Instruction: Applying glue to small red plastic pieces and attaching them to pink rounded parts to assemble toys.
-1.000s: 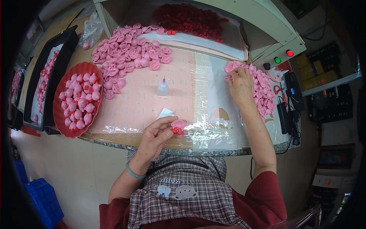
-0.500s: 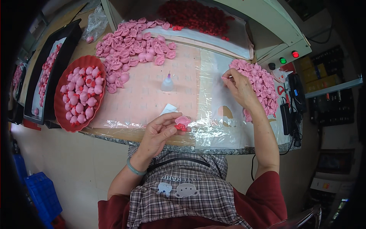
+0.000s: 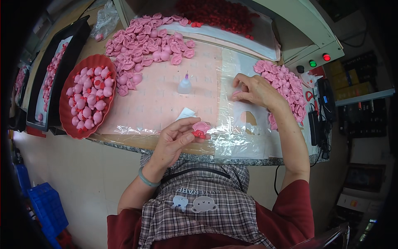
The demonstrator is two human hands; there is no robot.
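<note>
Near the table's front edge, my left hand is closed on a small moulded piece, a pink hollow shell with a red part at its lower side. My right hand hangs over the plastic-covered table, left of a heap of pink moulded pieces. Its fingers are curled in a pinch, with a bit of pink at the tips, mostly hidden. Between the hands and farther off stands a translucent squeeze bottle with a purple needle tip. A folded white paper lies just beyond my left hand.
A larger heap of pink pieces lies at the back left. Beside it stands a red fluted bowl of pink and red pieces, then a black tray. Red pieces fill the cabinet's shelf. Red-handled scissors lie far right.
My right hand has moved left and a little nearer, away from the right heap. My left hand still holds its piece. The whole view has shifted slightly.
</note>
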